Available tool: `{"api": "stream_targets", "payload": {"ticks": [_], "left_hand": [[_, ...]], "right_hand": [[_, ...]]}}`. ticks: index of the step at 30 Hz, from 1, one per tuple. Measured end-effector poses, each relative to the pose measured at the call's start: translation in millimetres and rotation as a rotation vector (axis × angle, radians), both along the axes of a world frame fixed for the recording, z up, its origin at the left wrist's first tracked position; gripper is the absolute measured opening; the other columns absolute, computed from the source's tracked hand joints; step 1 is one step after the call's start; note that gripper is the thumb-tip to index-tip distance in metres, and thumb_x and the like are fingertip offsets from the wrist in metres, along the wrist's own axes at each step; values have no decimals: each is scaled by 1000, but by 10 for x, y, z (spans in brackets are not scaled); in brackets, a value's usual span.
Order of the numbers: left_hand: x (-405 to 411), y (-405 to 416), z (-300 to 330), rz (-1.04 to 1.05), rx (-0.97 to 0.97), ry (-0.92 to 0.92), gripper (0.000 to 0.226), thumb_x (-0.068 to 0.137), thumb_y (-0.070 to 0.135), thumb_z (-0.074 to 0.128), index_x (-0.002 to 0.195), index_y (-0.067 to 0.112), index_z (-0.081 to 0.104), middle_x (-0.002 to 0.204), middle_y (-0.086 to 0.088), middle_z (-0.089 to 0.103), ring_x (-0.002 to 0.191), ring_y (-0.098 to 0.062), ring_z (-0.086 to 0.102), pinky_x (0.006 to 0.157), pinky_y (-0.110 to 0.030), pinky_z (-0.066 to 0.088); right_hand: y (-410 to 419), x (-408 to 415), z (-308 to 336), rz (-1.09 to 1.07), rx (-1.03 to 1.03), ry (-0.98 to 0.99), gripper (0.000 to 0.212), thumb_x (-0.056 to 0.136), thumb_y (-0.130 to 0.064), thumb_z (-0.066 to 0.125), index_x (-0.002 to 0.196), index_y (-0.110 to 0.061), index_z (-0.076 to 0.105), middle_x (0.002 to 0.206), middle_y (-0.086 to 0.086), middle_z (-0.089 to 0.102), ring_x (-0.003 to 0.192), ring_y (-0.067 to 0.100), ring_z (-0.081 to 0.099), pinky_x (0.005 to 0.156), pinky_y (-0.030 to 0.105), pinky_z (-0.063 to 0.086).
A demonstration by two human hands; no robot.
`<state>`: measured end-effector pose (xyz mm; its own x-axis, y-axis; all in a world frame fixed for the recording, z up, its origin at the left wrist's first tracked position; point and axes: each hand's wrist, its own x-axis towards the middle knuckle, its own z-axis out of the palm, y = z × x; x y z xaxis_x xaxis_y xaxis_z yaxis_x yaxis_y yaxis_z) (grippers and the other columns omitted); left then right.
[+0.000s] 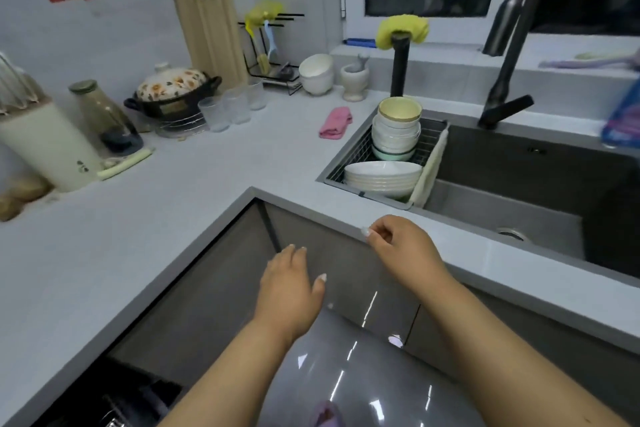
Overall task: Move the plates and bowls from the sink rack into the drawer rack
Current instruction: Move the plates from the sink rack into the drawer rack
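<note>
sink rack point(429, 146): wire basket set in the left end of the sink point(519, 191), loaded, nothing lifted out.
bowls point(396, 130): tall nested stack at the back end of the sink rack, yellow-lined bowl on top, a green-rimmed one at the bottom.
plates point(382, 177): stack of shallow white dishes at the front end of the sink rack, just in front of the bowls.
cloth point(431, 172): pale, draped over the right edge of the sink rack, hanging into the sink.
left hand point(291, 291): below and left of the sink rack, in front of the grey cabinet front point(221, 288) under the counter edge; palm down, fingers spread loose, empty, touching nothing I can confirm.
right hand point(403, 250): at the counter edge directly in front of the sink rack; fingers curled in, thumb and forefinger nearly pinched, holding nothing visible. Contact with the edge: cannot tell.
drawer rack: not visible; cabinet front looks closed.
faucet point(512, 45): dark, right of the sink rack, spout over the sink.
pink rag point(335, 122): on the counter point(207, 184) just left of the sink rack.
white bowls on counter point(317, 73): behind and left of the sink rack, beside a mortar and pestle point(355, 78).
pot with floral lid point(171, 94): far left of the sink rack, clear cups point(230, 107) next to it.
</note>
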<state>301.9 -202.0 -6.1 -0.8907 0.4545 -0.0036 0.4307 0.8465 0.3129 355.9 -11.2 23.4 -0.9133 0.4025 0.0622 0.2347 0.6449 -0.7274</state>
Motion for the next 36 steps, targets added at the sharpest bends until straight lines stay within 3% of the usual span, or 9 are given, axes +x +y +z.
{"api": "stream_targets", "payload": {"ticks": [6,11,15,17,20,23,26,28,36], "left_hand": [[-600,535,-91,-95,-69,-34,76,96,54,34,152,8,8,161,-10,3,148,-21,-4,119,-41,-3],[-1168,846,-160,-154,-130,-83,83,95,61,28,152,8,-1,161,-10,-7,147,-21,-13,119,-43,-7],[-1632,1051,-275,-199,-204,-115,86,93,64,23,152,8,-6,160,-11,-11,146,-22,-18,118,-45,-11],[-1815,1137,-357,-219,-238,-126,87,93,65,21,151,8,-7,160,-11,-12,146,-23,-19,118,-45,-11],[-2036,1268,-484,-261,-255,-116,88,92,67,20,151,8,-7,160,-11,-12,146,-23,-19,119,-46,-9],[-2168,1355,-630,-302,-282,-102,89,90,69,15,151,9,-9,159,-13,-18,145,-24,-22,118,-47,-10],[-2218,1385,-738,-322,-305,-32,93,83,73,-1,151,10,-12,157,-14,-21,144,-25,-24,117,-48,-12],[-2221,1393,-762,-329,-303,-10,96,77,73,-9,151,11,-12,157,-15,-22,144,-26,-25,117,-48,-14],[-2209,1394,-775,-320,-295,8,92,83,71,-2,151,10,-12,157,-15,-22,144,-26,-25,116,-47,-15]], "right_hand": [[487,-328,-32,-159,20,-1,22,92,-40,54,87,-20,62,87,-5,61,81,12,56,66,27,39],[806,-831,-154,-249,48,6,14,91,-33,58,90,-18,61,87,-4,57,81,14,52,64,22,35],[1014,-1343,-358,-260,120,-43,31,90,-29,61,116,-13,62,113,3,60,106,18,52,87,26,40],[1099,-1538,-483,-254,163,-92,37,89,-30,62,122,-13,60,124,4,58,118,22,47,99,30,36],[1214,-1745,-630,-220,250,-173,41,89,-35,61,126,-18,58,131,0,55,125,21,42,103,31,29],[1311,-1887,-693,-185,317,-274,35,89,-40,59,118,-21,65,125,-2,60,122,21,46,101,32,27],[1379,-1976,-731,-122,415,-362,29,88,-47,56,95,-25,73,103,-4,69,106,19,56,94,33,29],[1417,-2006,-755,-69,416,-337,29,88,-48,58,89,-25,75,95,-5,71,101,17,57,95,34,28],[1518,-2067,-759,66,394,-169,22,84,-35,68,73,-16,74,77,-1,70,80,20,61,88,34,35]]}}
